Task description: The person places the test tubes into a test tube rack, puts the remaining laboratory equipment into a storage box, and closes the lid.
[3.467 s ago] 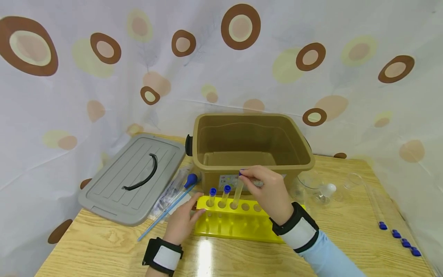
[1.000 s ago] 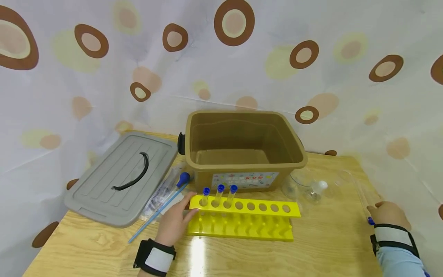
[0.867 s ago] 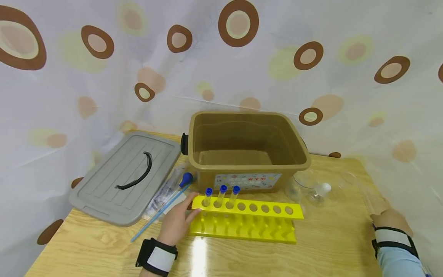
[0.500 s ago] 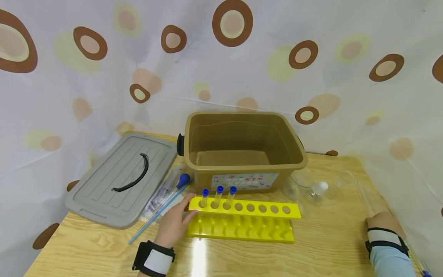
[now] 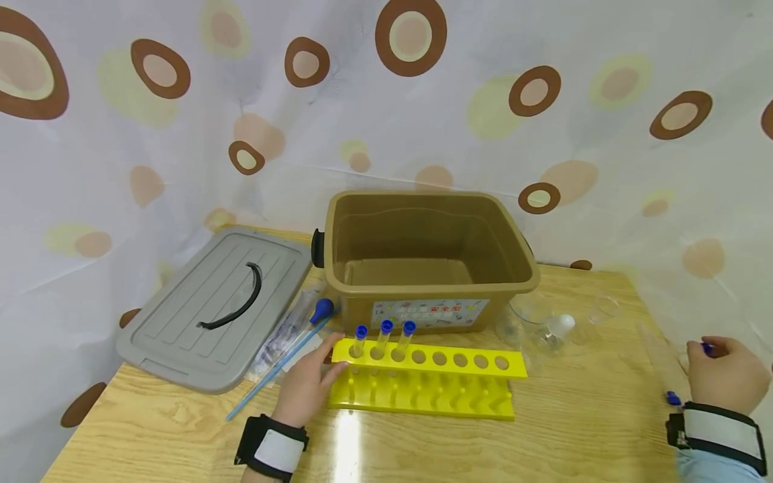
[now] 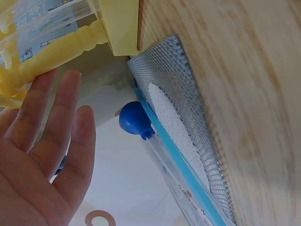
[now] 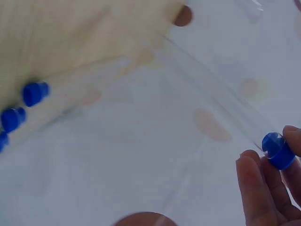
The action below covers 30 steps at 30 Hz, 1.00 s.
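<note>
My left hand (image 5: 302, 388) holds the left end of a yellow test tube rack (image 5: 423, 370), thumb in front and forefinger behind. In the left wrist view its other fingers reach out nearly straight, some against the rack's end post (image 6: 56, 56). Three clear test tubes with blue caps (image 5: 360, 331) stand in the leftmost holes. Off to the far right, my right hand (image 5: 727, 379) pinches another clear test tube (image 7: 211, 94) by its blue cap (image 7: 279, 151), the tube lifted at a slant. Below it, several more blue-capped tubes (image 7: 36, 93) lie side by side.
Behind the rack stands a brown bin (image 5: 431, 290); its grey lid (image 5: 211, 315) lies to the left. A blue rubber bulb (image 5: 323, 310), a blue stick (image 5: 274, 371) and plastic bags sit between. Clear glassware, one piece white-capped (image 5: 563, 325), is right of the bin.
My right hand put a third tube into the rack, moved to the tubes at the far right and has now lifted one by its cap. The left hand stays at the rack's end.
</note>
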Available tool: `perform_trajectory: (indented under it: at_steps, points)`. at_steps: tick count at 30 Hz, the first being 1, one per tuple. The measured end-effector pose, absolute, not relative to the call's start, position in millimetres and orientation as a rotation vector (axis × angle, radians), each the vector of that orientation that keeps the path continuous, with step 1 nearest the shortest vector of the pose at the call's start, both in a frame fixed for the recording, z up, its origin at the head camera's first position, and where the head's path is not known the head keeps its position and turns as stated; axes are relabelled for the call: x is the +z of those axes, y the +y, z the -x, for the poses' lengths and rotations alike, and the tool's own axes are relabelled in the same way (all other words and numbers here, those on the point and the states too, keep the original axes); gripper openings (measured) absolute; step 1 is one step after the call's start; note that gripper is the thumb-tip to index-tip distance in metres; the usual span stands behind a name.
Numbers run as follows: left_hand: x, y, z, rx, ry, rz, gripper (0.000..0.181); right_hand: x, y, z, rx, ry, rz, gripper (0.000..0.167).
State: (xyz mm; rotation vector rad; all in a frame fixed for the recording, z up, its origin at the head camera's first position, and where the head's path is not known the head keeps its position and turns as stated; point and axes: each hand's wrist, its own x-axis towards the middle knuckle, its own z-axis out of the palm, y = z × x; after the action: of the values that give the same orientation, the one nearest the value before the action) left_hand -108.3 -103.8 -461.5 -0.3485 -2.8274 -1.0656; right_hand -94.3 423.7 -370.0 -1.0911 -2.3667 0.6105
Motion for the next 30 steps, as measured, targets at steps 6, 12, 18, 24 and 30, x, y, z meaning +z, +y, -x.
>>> perform_trajectory:
  at_steps: [6,12,18,24,30]
  points:
    - [-461.3,-103.6,108.4,-1.072,-2.827,0.351,0.049,-333.4,393.3,87.4,0.804,-2.161,0.988,0.022]
    - [-460.4,-103.6,108.1,-1.076,-2.833,0.340,0.049,-299.7,357.2,85.5,0.737,-2.074,0.740,0.036]
    - [-459.8,-103.6,107.3,-1.089,-2.839,0.340,0.049,-277.8,327.8,80.4,0.714,-2.080,0.497,0.027]
    - [-459.2,-103.9,106.3,-1.091,-2.830,0.349,0.047,-260.9,307.4,78.3,0.696,-2.057,0.330,0.020]
    - [-458.6,-103.7,106.7,-1.084,-2.830,0.341,0.046,-245.7,284.4,75.5,0.761,-2.059,0.184,0.016]
